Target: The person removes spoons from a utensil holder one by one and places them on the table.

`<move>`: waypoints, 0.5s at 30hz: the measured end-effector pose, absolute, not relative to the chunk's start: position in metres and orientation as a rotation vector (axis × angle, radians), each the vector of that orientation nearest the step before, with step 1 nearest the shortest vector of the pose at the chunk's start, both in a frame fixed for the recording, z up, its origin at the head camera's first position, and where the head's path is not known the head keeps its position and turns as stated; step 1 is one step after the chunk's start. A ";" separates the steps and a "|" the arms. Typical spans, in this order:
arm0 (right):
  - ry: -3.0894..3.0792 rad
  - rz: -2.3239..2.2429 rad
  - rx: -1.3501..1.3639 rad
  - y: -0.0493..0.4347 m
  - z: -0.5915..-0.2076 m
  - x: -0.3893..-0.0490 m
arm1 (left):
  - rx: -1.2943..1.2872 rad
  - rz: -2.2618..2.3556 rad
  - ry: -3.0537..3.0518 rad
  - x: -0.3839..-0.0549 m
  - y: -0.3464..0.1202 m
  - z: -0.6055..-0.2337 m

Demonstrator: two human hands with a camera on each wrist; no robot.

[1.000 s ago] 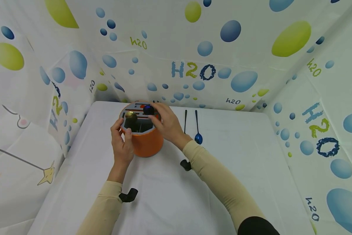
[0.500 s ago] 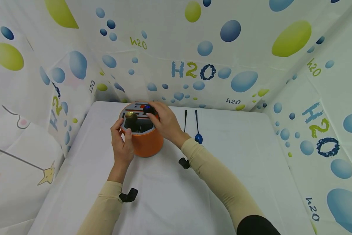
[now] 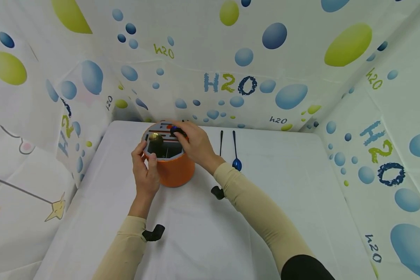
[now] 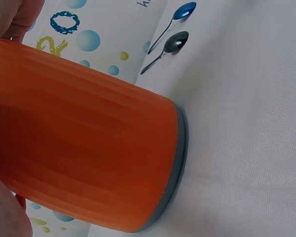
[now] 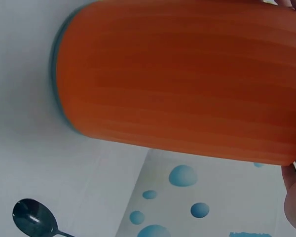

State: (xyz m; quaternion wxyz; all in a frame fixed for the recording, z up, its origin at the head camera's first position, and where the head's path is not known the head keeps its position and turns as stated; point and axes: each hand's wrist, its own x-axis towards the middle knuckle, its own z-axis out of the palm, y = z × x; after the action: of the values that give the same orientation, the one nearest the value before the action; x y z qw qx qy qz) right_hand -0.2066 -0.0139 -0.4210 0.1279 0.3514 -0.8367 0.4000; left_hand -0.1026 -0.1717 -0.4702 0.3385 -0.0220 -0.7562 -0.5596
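An orange utensil holder (image 3: 176, 171) with a grey slotted top stands upright on the white cloth. My left hand (image 3: 146, 175) grips its left side, thumb at the front rim. A gold spoon (image 3: 155, 139) stands in the large front opening, bowl up. Over the right part of the top, my right hand (image 3: 198, 146) pinches a dark blue spoon (image 3: 174, 129) near its bowl; fingers cover much of it, and I cannot tell how deep its handle sits. Both wrist views are largely filled by the holder's orange wall (image 4: 89, 133).
Right of the holder lie a blue spoon (image 3: 236, 164) and a dark spoon (image 3: 221, 142), the latter's bowl hidden by the right arm in the head view. The left wrist view shows the dark spoon's bowl (image 4: 176, 42). Printed curtains (image 3: 181, 23) enclose the back and sides.
My right hand has shifted slightly left and turned, so its fingers cover more of the blue spoon's bowl. My left hand and the holder have stayed in place.
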 end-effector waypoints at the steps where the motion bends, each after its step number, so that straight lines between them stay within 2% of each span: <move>1: -2.433 1.163 1.017 -0.014 -0.421 -0.207 | -0.056 -1.459 -1.968 -0.102 -0.172 -0.470; 15: -2.463 1.245 0.971 -0.016 -0.417 -0.205 | -0.043 -1.462 -1.961 -0.101 -0.170 -0.470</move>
State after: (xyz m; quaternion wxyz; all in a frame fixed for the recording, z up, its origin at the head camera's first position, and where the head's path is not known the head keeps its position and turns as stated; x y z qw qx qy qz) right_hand -0.2047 -0.0165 -0.4170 0.1079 0.3300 -0.8370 0.4230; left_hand -0.1015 -0.1697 -0.4696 0.3407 -0.0164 -0.7536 -0.5620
